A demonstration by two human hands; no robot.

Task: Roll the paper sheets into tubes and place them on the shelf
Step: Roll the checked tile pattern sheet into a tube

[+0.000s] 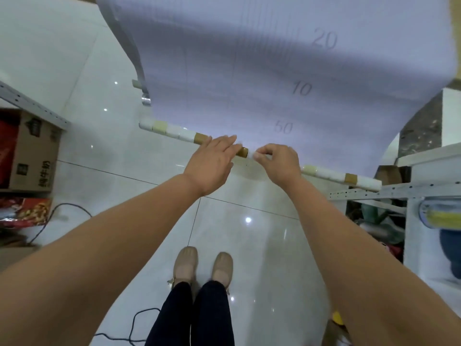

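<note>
White tape-patched paper roll (172, 131) is pinched mid-length by right hand (279, 163); left hand (212, 161) is laid flat-fingered on it. Roll ends should be kept level while winding.

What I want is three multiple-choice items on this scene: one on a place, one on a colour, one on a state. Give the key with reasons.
1. Where is the cardboard box?
A. at the person's left, below a metal rail
B. at the right, on top of the white cabinet
C. between the feet

2. What colour are the shoes?
A. red
B. beige
C. black

3. What is the right hand doing?
A. hanging idle
B. lying flat on the floor
C. pinching the roll at the lower edge of the sheet

Key: 1 A, the box sits at the left edge of the view under the perforated rail; 2 B, both shoes show beige; 3 C, the hand is curled and closes on the roll.
</note>
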